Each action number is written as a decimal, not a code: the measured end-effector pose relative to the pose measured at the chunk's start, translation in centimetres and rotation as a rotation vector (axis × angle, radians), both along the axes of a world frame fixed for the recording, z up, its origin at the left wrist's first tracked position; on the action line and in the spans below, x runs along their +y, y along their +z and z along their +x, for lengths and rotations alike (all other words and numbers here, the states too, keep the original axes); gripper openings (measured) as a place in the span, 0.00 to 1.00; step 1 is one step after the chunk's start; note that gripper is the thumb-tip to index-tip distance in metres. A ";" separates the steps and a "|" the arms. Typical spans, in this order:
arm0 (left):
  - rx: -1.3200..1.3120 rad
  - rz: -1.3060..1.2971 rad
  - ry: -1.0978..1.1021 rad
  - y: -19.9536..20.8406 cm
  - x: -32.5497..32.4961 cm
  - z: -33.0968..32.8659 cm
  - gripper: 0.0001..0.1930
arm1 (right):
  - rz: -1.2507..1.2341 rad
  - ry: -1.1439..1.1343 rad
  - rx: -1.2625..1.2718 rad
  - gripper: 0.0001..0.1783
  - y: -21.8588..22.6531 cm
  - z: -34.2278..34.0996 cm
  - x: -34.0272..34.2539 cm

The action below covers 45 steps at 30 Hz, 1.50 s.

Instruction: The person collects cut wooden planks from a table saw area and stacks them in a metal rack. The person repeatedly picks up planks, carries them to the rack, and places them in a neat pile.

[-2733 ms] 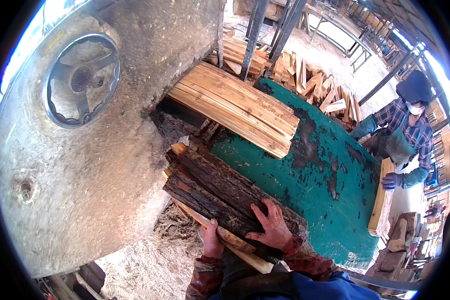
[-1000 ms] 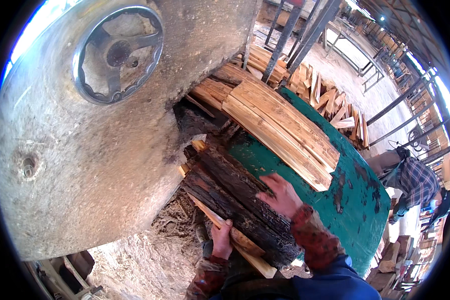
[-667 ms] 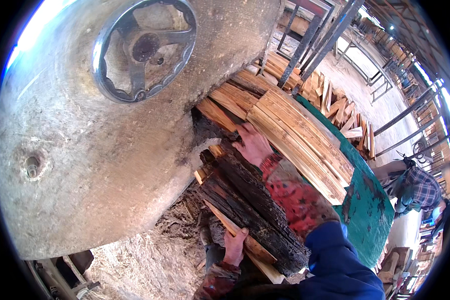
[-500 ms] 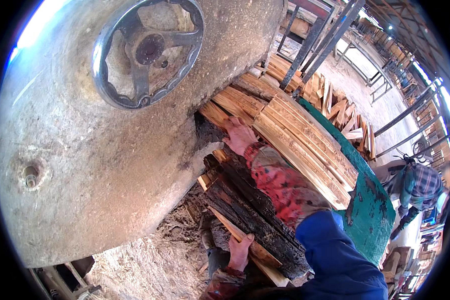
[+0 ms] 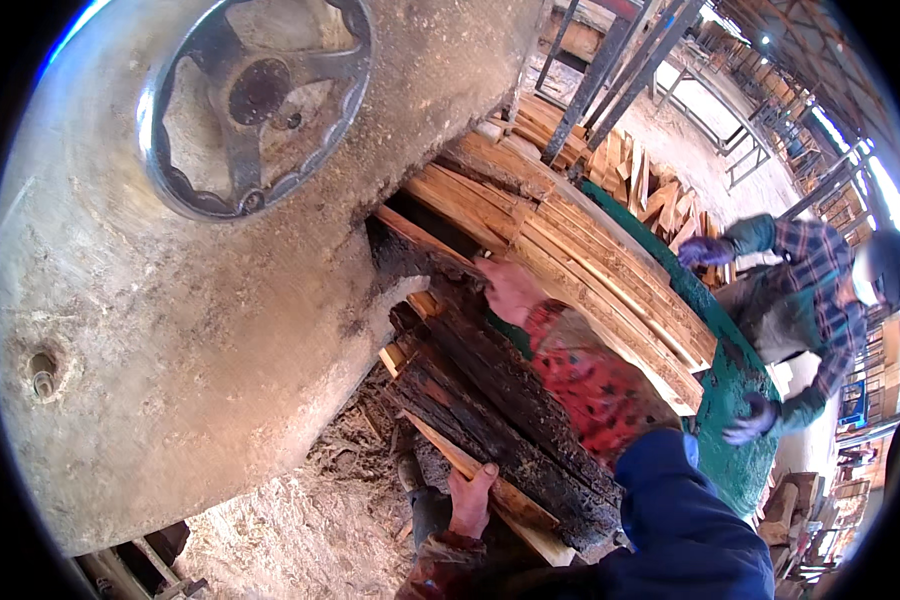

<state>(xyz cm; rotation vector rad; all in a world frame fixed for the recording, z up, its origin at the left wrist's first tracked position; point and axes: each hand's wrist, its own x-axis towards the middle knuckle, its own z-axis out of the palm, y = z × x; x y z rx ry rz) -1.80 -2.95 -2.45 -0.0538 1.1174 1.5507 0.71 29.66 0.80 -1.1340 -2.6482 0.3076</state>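
Observation:
My right hand (image 5: 511, 291), in a red patterned sleeve under a blue one, closes on the near end of a narrow wooden slat (image 5: 420, 236). A dark gap separates this slat from the stack of sawn boards (image 5: 610, 285) beside it. Lower down, my left hand (image 5: 472, 502) grips a thin wooden strip (image 5: 444, 447), thumb on top. That strip lies along the near edge of dark, dirt-covered timbers (image 5: 490, 400). The far end of the slat reaches the big machine housing (image 5: 220, 340), and part of my right fingers is hidden.
A metal handwheel (image 5: 258, 92) juts from the housing. Beyond the boards is a green table (image 5: 735, 440), with a co-worker (image 5: 810, 290) in a plaid shirt and gloves beside it. Scrap wood (image 5: 650, 185) is heaped near steel posts (image 5: 595, 80). Sawdust (image 5: 290, 500) covers the floor.
My right hand has come nearer and right, drawing the slat away from the stack. My left hand stays on its strip. The co-worker has straightened and now reaches toward the green table.

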 end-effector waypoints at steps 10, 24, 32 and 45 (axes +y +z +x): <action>-0.076 0.046 -0.029 -1.5 0.1 0.4 0.24 | -0.475 -0.365 0.329 0.26 6.7 15.6 -10.3; -0.031 0.129 0.002 -1.3 0.1 2.8 0.28 | -0.441 -0.116 0.204 0.20 8.0 24.8 -22.6; -0.029 0.134 0.039 0.5 0.5 2.9 0.25 | -0.219 -0.117 0.267 0.17 8.3 22.4 -14.5; -0.001 -0.047 0.017 -0.4 0.7 3.1 0.24 | 0.215 -0.318 0.009 0.34 3.7 12.0 5.4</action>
